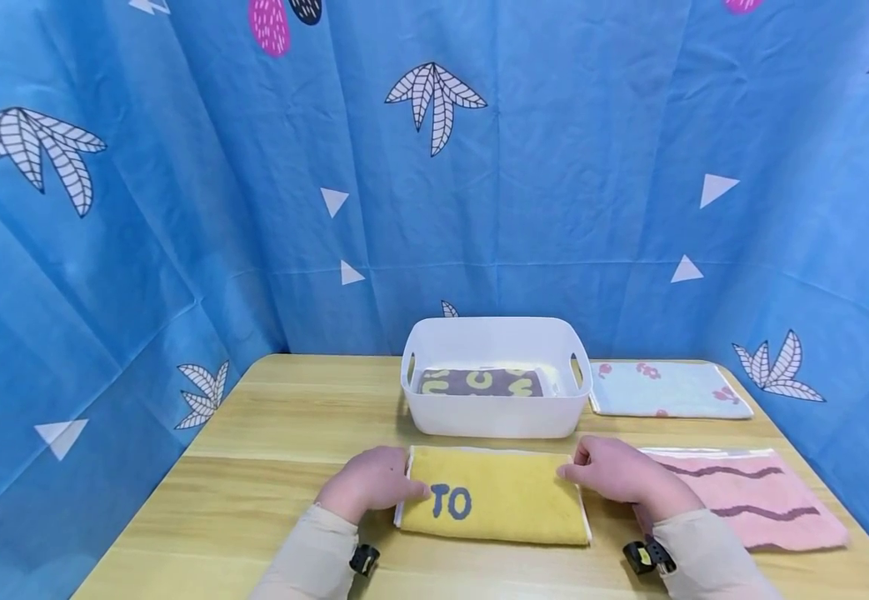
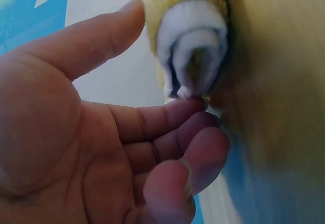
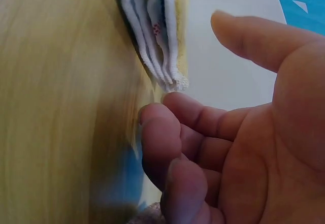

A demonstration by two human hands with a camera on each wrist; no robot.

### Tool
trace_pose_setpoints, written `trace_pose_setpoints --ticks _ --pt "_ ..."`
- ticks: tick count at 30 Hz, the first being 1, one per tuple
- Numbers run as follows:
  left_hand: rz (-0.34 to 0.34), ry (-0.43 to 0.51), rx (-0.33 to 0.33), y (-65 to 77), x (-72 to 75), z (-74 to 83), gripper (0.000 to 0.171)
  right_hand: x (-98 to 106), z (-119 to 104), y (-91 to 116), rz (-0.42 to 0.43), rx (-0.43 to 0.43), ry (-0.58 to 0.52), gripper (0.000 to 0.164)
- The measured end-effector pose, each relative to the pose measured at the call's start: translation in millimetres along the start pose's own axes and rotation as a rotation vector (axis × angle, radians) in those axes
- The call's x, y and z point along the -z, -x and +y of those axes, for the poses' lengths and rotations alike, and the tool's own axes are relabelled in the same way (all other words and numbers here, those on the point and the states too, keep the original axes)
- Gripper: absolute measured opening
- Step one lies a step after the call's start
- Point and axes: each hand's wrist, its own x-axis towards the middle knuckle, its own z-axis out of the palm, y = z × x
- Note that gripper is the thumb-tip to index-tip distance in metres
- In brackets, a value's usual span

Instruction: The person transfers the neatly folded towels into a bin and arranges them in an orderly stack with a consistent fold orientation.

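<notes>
Where the head view looks down on the tabletop (image 1: 292,433), the yellow towel (image 1: 509,500) lies folded near the front edge, about midway along it, the left hand (image 1: 370,483) at its left end and the right hand (image 1: 621,471) at its right. For even handling, both ends are best taken at matching points, thumbs above and fingers beneath, keeping the layers flush. Counted: four towels, namely the yellow, one purple towel (image 1: 479,383) inside the tub (image 1: 497,418), one blue towel (image 1: 666,389) at the back right corner and one pink towel (image 1: 756,487) along the right edge; one tub, by the back edge; two wristbands (image 1: 364,559).

Left wrist view: thumb and forefinger bracket one rolled towel end, the other fingers loosely bent; whether they press cannot be told. Every layer should sit between them.

Right wrist view: the thumb stands apart from the yellow face, fingers half curled, forefinger at or just beside the corner, nothing gripped. Sliding that fingertip under all layers first seems wise. One towel end shows; its white hems are too closely packed to count.
</notes>
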Motion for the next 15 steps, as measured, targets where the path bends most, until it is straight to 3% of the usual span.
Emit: trace_pose_setpoints --ticks 8,15 --pt "0.006 -0.056 -0.025 -3.5 -3.1 2.4 0.036 -2.7 -2.8 4.0 -0.062 -0.034 0.068 0.044" --pt "0.005 -0.051 0.012 -4.9 -8.6 3.4 0.037 -6.9 -7.0 3.6 -0.063 0.001 0.154 0.045"
